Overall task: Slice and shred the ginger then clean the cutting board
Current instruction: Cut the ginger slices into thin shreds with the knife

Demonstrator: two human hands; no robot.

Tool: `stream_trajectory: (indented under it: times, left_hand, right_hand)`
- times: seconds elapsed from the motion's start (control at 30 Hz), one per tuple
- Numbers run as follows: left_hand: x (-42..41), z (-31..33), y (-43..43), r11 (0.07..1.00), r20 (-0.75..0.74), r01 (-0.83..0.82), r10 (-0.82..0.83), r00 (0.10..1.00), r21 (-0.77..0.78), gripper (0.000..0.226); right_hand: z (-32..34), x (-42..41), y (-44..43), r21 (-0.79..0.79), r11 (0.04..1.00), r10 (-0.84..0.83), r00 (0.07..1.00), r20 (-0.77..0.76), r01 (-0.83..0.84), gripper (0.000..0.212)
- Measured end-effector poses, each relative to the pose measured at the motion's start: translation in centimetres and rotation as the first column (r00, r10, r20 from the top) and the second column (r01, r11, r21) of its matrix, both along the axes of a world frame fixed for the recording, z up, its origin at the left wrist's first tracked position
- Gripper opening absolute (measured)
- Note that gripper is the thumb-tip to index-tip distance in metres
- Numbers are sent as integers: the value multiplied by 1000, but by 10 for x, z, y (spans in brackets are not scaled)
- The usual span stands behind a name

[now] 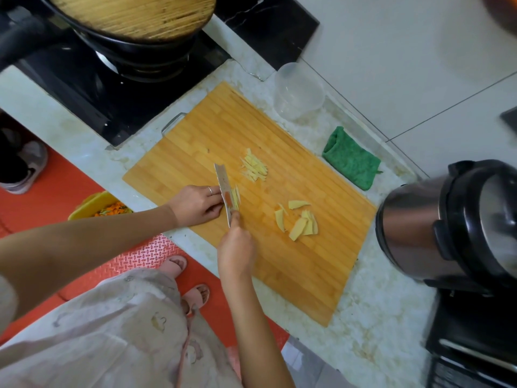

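A bamboo cutting board (279, 270) lies on the marble counter. My right hand (236, 252) grips the handle of a knife (225, 191), whose blade stands edge-down near the board's left edge. My left hand (195, 204) sits against the blade's left side with its fingers curled; what they hold is hidden behind the blade. A few ginger strips (237, 198) lie along the blade's right side. A pile of ginger shreds (254, 166) rests further back on the board. Several flat ginger slices (300, 219) lie to the right.
A folded green cloth (352, 159) and a clear plastic cup (298, 91) sit beyond the board. A steel rice cooker (447, 228) stands at the right. A black wok with a wooden lid (134, 15) is on the stove at the back left. A yellow bin (92, 205) sits on the floor.
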State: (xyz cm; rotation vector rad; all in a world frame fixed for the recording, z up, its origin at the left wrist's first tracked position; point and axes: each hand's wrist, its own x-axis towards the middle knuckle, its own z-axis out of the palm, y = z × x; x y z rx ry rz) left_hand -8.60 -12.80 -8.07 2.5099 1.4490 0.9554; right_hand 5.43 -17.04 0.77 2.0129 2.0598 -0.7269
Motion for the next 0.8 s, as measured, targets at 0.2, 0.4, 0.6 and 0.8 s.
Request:
stream_trajectory:
  times: [0.2, 0.4, 0.6, 0.8]
  left_hand:
    - [0, 3, 0, 1000, 13, 0, 1, 1000, -17, 27]
    - [0, 4, 0, 1000, 8, -7, 7, 1000, -10, 28]
    - [0, 3, 0, 1000, 8, 4, -4, 1000, 2, 25]
    - [0, 0, 0, 1000, 15, 10, -10, 1000, 3, 24]
  right_hand:
    - [7, -3, -9, -5, 999, -34, 999, -23, 34, 60]
    - [6, -3, -8, 13, 1000, -20, 1000, -20, 20, 62]
    - [1, -3, -7, -26, 999, -45, 999, -6, 44, 64]
    - [-2, -4, -8, -26, 998, -57, 998, -6, 57, 64]
